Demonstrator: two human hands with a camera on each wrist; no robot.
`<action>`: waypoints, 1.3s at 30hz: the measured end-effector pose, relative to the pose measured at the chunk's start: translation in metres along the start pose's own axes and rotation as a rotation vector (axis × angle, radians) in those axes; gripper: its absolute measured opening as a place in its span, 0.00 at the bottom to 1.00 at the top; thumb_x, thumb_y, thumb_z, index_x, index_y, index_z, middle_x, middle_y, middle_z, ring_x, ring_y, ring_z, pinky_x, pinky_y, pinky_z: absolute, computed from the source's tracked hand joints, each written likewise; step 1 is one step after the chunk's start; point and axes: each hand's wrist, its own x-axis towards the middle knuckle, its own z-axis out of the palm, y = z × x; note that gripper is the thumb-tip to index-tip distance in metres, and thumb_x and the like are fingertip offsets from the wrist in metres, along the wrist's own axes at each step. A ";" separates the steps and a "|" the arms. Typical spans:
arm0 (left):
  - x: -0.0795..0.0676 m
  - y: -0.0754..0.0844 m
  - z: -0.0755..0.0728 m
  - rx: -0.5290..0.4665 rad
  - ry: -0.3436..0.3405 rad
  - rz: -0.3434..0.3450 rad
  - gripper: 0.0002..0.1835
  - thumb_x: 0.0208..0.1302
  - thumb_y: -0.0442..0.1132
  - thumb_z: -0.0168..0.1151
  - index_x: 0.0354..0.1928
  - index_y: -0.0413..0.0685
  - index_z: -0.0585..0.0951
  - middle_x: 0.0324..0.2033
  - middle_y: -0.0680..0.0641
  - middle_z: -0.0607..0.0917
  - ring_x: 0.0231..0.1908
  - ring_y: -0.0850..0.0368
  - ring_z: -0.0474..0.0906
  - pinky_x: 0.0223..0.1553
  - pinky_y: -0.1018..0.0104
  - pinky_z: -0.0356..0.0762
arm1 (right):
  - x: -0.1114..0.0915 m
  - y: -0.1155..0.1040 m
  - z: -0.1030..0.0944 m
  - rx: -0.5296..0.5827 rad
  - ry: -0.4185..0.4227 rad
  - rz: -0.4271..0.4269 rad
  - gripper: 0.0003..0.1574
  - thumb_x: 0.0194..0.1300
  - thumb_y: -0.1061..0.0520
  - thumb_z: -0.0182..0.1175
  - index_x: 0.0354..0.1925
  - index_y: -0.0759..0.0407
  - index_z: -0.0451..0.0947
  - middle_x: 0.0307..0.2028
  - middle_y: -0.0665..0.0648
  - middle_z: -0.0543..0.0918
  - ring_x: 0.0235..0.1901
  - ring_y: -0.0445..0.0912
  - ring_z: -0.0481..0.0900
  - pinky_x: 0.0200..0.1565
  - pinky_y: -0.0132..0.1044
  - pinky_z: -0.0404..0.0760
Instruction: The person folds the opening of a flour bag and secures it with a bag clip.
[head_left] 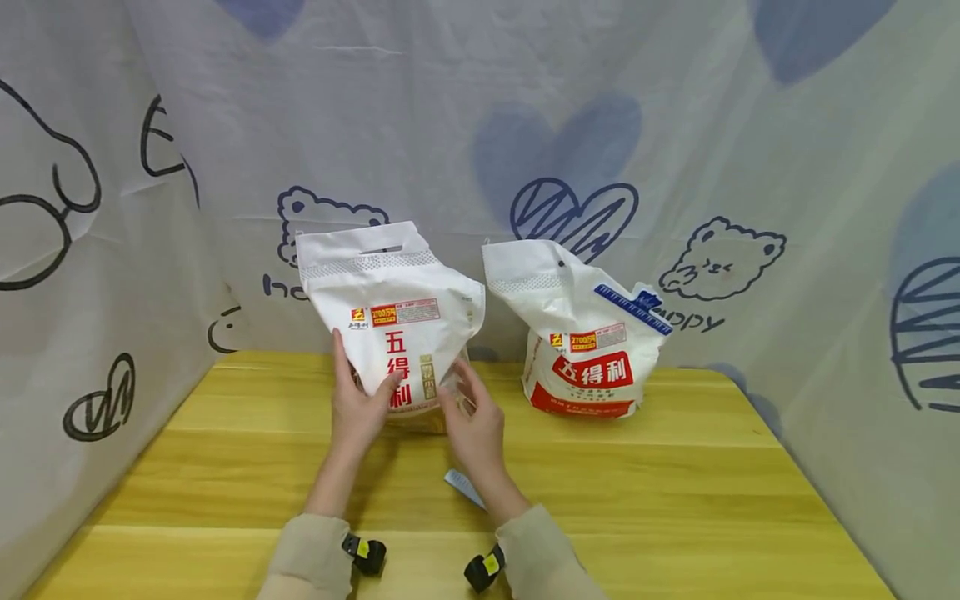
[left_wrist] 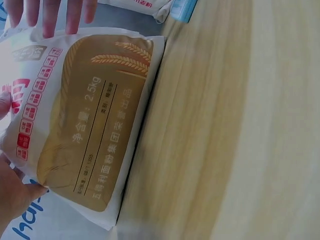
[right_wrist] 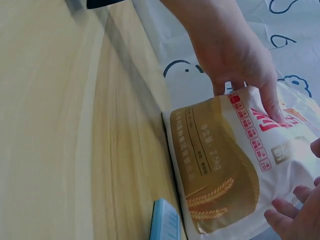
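A white bag of flour [head_left: 397,292] with red lettering and a tan lower panel stands upright on the table, its flat top with a handle slot leaning left. My left hand [head_left: 358,412] grips its left side, thumb on the front. At its lower right side, my right hand [head_left: 476,425] holds it with the thumb toward the front. In the left wrist view the bag's tan front [left_wrist: 105,125] reads 2.5kg and shows wheat ears. A light blue bag clip [head_left: 465,489] lies on the table, partly hidden by my right forearm.
A second flour bag [head_left: 585,367] with a red label stands to the right, its top corner folded and held by a dark blue clip [head_left: 633,309]. Behind the wooden table [head_left: 675,500] hangs a pale cloth [head_left: 435,108] printed with hearts and bears.
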 end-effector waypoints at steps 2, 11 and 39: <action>0.001 0.001 -0.003 0.004 0.018 0.019 0.61 0.64 0.37 0.74 0.85 0.63 0.39 0.76 0.36 0.60 0.70 0.36 0.67 0.70 0.42 0.69 | 0.000 0.002 -0.002 0.025 -0.002 -0.018 0.30 0.74 0.56 0.65 0.71 0.54 0.74 0.68 0.55 0.78 0.64 0.55 0.80 0.65 0.50 0.78; 0.007 0.012 -0.010 0.075 0.182 0.180 0.46 0.59 0.34 0.76 0.78 0.45 0.64 0.74 0.38 0.57 0.74 0.41 0.59 0.75 0.40 0.59 | 0.006 -0.007 -0.016 0.070 0.054 -0.218 0.31 0.72 0.66 0.63 0.70 0.64 0.71 0.67 0.64 0.76 0.63 0.63 0.78 0.64 0.55 0.78; 0.096 0.102 0.001 0.265 0.027 0.582 0.35 0.64 0.32 0.72 0.73 0.39 0.71 0.73 0.40 0.71 0.75 0.43 0.62 0.77 0.51 0.57 | 0.075 -0.051 -0.054 -0.174 -0.021 -0.443 0.34 0.72 0.63 0.64 0.72 0.64 0.68 0.67 0.63 0.77 0.62 0.59 0.80 0.63 0.49 0.80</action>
